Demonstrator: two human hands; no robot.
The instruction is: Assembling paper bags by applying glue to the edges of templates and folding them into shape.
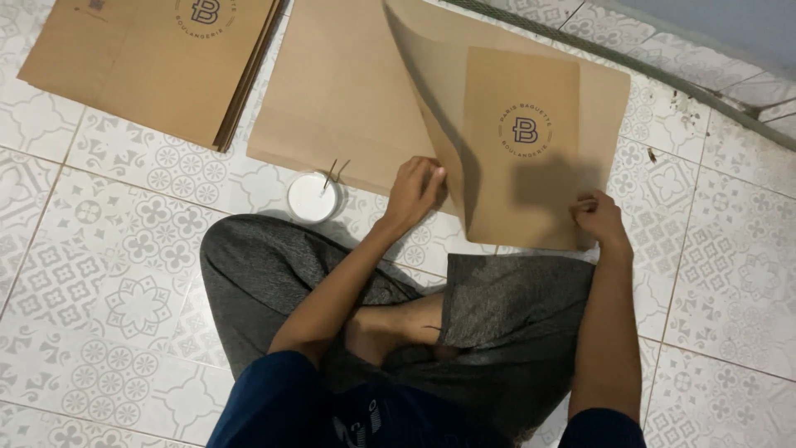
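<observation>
left hand: arm reaching forward, fingers curled, pinching the near left edge of the brown paper bag
right hand: closed on the bag's near right corner
bag: on the tiled floor, partly over a flat paper sheet
white cup: white glue inside, thin sticks standing in it
bag stack: flat, upper left

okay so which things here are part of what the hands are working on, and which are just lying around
In hand: folded brown paper sheet, held by left hand and right hand; flat brown sheet beneath; white cup with sticks.
Lying about: stack of printed sheets; patterned tile floor.
</observation>
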